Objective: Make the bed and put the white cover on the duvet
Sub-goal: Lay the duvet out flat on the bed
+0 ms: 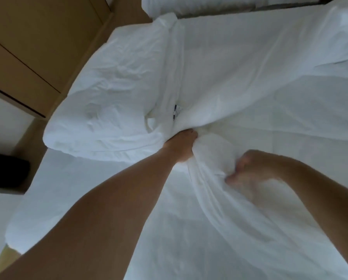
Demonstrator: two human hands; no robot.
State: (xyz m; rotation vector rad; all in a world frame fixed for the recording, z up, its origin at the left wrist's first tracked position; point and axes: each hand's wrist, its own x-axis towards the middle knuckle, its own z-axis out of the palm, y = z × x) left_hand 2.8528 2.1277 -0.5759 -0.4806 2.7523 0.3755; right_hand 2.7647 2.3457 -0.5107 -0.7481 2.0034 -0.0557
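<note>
Head view had both your hands buried in white fabric near the middle of the bed (68,174), so here's my take on that step. Your left hand (181,147) was clamped round a bunched neck of the white cover (260,73), right where it met the puffy duvet (108,93). The rest of the cover lay spread thin and flat across the bed to the right. Your right hand (247,168) was blurry, but its fingers looked curled into a fold of the cover just beside the left one. Looked to me like you were feeding the duvet into the cover's opening, though I couldn't tell where that opening's edge actually ran. The little label (177,112) poking out just above your left hand was probably a decent corner marker. What I'd have done: match a duvet corner to a cover corner, pinch both layers together, then shake it down instead of stuffing handfuls, because a wad in the middle tends to twist. Most of the duvet sat heaped on the left, so I'd say the job was nowhere near done.
</note>
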